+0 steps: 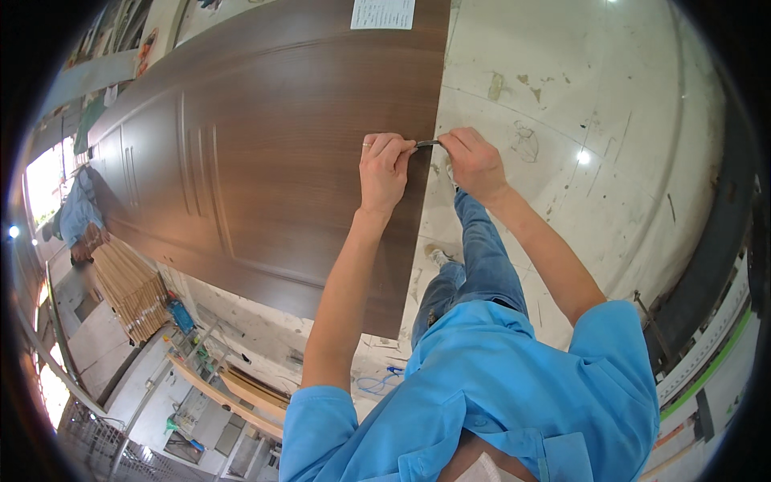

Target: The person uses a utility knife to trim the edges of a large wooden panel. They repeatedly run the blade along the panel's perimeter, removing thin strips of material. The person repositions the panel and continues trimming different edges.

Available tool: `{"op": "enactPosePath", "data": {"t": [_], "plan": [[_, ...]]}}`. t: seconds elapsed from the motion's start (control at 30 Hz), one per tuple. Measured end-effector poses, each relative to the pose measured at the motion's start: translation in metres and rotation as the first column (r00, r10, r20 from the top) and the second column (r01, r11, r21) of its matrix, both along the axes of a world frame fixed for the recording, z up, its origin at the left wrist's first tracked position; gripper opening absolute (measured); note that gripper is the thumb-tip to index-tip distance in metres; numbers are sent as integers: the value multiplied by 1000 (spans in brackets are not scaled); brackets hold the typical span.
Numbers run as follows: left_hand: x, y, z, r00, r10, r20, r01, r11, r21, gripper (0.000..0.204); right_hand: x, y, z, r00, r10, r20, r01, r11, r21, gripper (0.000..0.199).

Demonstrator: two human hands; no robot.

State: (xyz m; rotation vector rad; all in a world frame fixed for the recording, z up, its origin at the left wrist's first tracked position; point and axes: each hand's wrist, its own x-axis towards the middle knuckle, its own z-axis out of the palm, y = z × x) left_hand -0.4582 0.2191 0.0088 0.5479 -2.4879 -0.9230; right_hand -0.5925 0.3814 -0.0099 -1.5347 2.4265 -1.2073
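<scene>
**Slim dark piece (428,144) pinched above the panel's right edge**

At the far left, a person in a blue garment (80,207) is beside light-brown boards (127,291), stacked in thin ridged layers. Rightward stretches a long, dark-brown panel (281,145), wood-grained and softly shiny, with raised rectangular mouldings on its left part. A flat white paper sheet (382,14) lies near its far right corner. Over the right edge, the left hand (381,173) pinches one end of the slim piece; the right hand (475,165) pinches the other. Right of the panel, the pale, glossy floor (594,104) is scuffed and stained.
</scene>
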Motion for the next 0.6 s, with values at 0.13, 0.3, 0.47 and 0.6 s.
{"op": "enactPosePath", "data": {"t": [0.13,0.3,0.47,0.6], "plan": [[41,19,1,1000,6,-27,-6,1000,1,11,39,17,0,1000,21,-1,-21,1000,-20,27],[98,44,-2,999,15,-47,-15,1000,5,12,89,39,1,998,49,-25,-50,998,-29,26],[155,68,-3,998,20,-56,-21,1000,-10,12,145,63,0,997,71,-43,-72,997,-36,29],[204,91,-1,999,24,-39,-25,1000,-17,12,192,86,1,996,84,-38,-85,996,-26,27]]}}
